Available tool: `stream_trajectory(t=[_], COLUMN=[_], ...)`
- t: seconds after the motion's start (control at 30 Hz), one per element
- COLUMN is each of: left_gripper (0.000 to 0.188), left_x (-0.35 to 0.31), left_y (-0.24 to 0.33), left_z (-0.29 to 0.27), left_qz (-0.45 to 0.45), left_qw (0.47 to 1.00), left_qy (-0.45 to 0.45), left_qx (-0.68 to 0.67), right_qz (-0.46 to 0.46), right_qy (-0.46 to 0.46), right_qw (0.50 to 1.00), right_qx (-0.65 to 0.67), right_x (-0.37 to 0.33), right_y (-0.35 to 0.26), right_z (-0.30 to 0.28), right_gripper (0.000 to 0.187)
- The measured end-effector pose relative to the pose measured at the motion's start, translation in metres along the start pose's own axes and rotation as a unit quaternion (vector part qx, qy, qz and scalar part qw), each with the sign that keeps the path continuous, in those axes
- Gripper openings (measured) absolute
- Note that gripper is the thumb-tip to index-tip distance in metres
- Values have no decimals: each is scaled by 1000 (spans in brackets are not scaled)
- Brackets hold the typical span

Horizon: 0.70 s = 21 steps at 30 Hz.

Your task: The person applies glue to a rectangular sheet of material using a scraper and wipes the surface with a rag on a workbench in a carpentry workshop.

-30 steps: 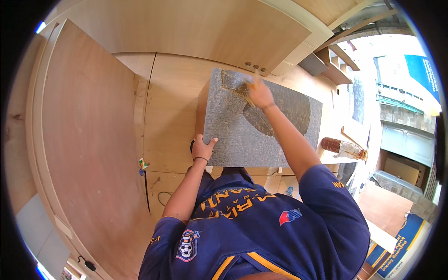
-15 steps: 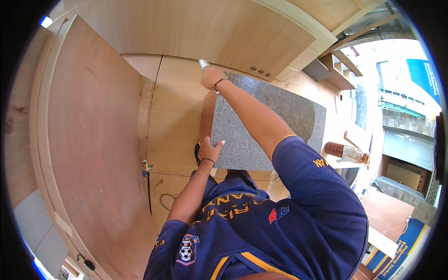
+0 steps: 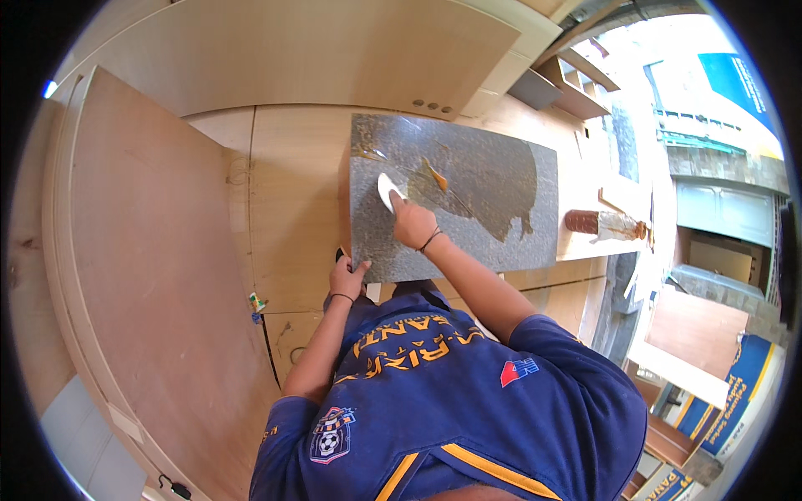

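While the left hand point(image 3: 345, 277) rests at the near left corner of a grey speckled panel point(image 3: 459, 250), the right hand point(image 3: 414, 225) grasps a white flat tool point(image 3: 386, 190) above the left part of the same surface. The right fingers are closed about the tool's near end, the index finger laid along it; the rounded white blade projects beyond them, away from the body and slightly leftward. Whether its edge touches the panel cannot be told.

The left thumb lies over the panel's upper face, and the other fingers pass down its side, partly hidden; how firmly they grip cannot be told. The panel forms the top of a box with a brown side point(image 3: 344, 188), standing on a worktop point(image 3: 292, 209) of pale wood.

A glossy amber-brown substance point(image 3: 501, 188) covers much of the panel's far and right portions, with a ragged near edge; a thicker orange-amber streak point(image 3: 435, 174) lies just beyond the right hand. Beside the panel's right end, a brown and silvery cylindrical container point(image 3: 606, 224) lies on its side.
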<state>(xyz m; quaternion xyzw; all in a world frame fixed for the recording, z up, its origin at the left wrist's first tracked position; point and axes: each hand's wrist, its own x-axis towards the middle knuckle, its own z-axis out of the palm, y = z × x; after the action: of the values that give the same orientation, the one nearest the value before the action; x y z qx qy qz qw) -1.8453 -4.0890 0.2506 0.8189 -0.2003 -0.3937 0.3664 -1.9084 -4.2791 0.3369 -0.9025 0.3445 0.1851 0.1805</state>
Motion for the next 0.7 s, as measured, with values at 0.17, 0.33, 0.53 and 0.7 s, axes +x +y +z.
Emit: stream_trajectory(t=[0.17, 0.33, 0.53, 0.7], left_gripper=[45, 41, 35, 37], left_x=[-6, -13, -15, -12], left_y=[-4, -11, -42, -42], left_z=[0, 5, 15, 16], left_qz=[4, 3, -13, -1], left_qw=[1000, 999, 998, 1000], left_qy=[7, 27, 0, 8], left_qx=[22, 19, -56, -15], right_qz=[235, 250, 40, -126], right_qy=[61, 93, 27, -24], right_qw=[966, 960, 998, 986], right_qx=[94, 84, 45, 103], right_x=[8, 66, 99, 76], right_y=[119, 146, -32, -76], right_z=[-45, -40, -37, -31], right_gripper=[46, 39, 38, 46])
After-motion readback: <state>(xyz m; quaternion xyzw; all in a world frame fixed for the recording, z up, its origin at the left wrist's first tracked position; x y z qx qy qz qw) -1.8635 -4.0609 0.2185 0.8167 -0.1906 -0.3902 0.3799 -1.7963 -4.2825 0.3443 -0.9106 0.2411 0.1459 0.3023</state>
